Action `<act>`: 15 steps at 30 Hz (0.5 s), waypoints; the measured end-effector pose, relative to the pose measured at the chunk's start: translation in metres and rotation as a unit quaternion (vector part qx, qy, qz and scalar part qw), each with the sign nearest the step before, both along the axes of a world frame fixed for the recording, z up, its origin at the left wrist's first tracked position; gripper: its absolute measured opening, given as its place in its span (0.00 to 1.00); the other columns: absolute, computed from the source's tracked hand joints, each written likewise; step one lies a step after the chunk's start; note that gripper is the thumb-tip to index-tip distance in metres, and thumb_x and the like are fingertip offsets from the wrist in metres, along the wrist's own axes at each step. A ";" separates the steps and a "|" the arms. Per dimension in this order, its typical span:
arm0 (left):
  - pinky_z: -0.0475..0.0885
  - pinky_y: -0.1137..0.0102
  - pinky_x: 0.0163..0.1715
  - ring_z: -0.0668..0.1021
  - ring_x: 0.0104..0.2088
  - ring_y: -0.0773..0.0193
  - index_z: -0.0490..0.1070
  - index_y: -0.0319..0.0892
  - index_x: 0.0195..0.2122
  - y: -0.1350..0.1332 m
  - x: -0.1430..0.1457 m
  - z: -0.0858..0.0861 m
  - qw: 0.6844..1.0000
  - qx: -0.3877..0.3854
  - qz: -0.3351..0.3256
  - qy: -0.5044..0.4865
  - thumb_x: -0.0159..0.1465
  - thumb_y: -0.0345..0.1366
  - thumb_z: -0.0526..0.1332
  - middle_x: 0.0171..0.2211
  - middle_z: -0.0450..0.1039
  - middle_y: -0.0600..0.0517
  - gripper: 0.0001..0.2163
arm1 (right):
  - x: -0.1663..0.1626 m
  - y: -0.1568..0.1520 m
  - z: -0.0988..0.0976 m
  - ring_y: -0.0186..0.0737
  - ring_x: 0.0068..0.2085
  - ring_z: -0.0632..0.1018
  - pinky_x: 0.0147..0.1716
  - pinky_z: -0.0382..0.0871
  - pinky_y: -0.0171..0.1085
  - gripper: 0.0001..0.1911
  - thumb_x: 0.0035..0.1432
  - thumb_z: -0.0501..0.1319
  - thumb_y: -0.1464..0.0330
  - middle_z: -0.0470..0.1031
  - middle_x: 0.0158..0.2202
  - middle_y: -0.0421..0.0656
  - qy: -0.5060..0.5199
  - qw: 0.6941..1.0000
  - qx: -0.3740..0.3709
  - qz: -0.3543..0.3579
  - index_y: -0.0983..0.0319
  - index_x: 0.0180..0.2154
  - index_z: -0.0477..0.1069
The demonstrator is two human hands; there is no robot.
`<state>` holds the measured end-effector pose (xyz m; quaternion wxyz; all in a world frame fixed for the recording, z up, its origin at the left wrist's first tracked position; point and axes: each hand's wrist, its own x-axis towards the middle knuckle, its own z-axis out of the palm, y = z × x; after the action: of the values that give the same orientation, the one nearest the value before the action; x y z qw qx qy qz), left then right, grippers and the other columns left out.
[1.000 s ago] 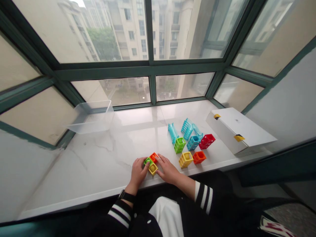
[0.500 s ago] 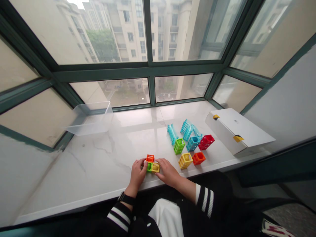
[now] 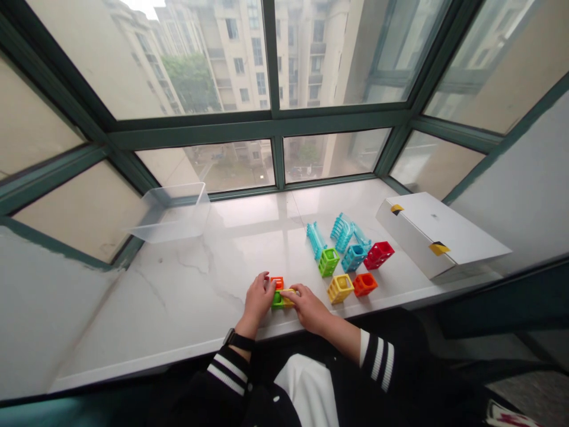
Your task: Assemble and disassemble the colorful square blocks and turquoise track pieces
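Near the front edge of the white marble sill (image 3: pixel 213 279), both my hands hold a small cluster of toy cubes. My left hand (image 3: pixel 258 299) curls round the green cube (image 3: pixel 277 299) and touches the orange cube (image 3: pixel 278 283) behind it. My right hand (image 3: pixel 309 307) pinches the yellow cube (image 3: pixel 288 296) on the cluster's right side. The three cubes sit pressed together on the sill between my fingers.
To the right lie loose cubes: yellow (image 3: pixel 340 288), orange (image 3: pixel 365 284), green (image 3: pixel 328 261), blue (image 3: pixel 354 257), red (image 3: pixel 379 254), and blue ramp pieces (image 3: pixel 342 231). A white box (image 3: pixel 438 240) stands at the far right, a clear plastic tub (image 3: pixel 171 212) at the back left.
The cube cluster has been turned and pushed together; my fingers have closed in tighter round it. The view has shifted slightly.
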<state>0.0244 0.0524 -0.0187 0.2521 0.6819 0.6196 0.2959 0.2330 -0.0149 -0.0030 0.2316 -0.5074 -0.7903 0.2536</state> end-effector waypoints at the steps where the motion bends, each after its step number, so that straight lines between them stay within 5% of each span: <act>1: 0.73 0.60 0.46 0.81 0.43 0.55 0.73 0.44 0.55 0.000 -0.001 -0.001 1.000 0.004 -0.015 -0.003 0.71 0.45 0.57 0.50 0.80 0.44 0.17 | -0.001 0.000 0.000 0.51 0.62 0.73 0.63 0.69 0.51 0.35 0.61 0.62 0.81 0.69 0.62 0.52 0.001 1.000 0.009 0.001 0.52 0.66 0.71; 5: 0.72 0.58 0.49 0.80 0.44 0.54 0.76 0.45 0.49 -0.003 -0.001 -0.004 1.000 0.017 -0.024 0.008 0.72 0.46 0.54 0.47 0.81 0.45 0.15 | -0.005 0.001 -0.002 0.55 0.62 0.73 0.64 0.69 0.54 0.28 0.62 0.67 0.74 0.69 0.64 0.52 0.008 0.999 0.034 0.012 0.52 0.63 0.75; 15: 0.73 0.58 0.50 0.80 0.44 0.53 0.76 0.45 0.49 -0.009 0.003 -0.005 0.999 0.031 0.011 -0.038 0.72 0.47 0.53 0.44 0.81 0.46 0.16 | -0.006 0.001 0.001 0.52 0.60 0.76 0.62 0.70 0.50 0.19 0.69 0.62 0.71 0.74 0.62 0.50 0.031 0.999 0.018 -0.003 0.53 0.58 0.80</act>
<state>0.0275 0.0434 -0.0233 0.2510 0.6709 0.6073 0.3435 0.2271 -0.0140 -0.0020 0.2657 -0.4978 -0.7854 0.2546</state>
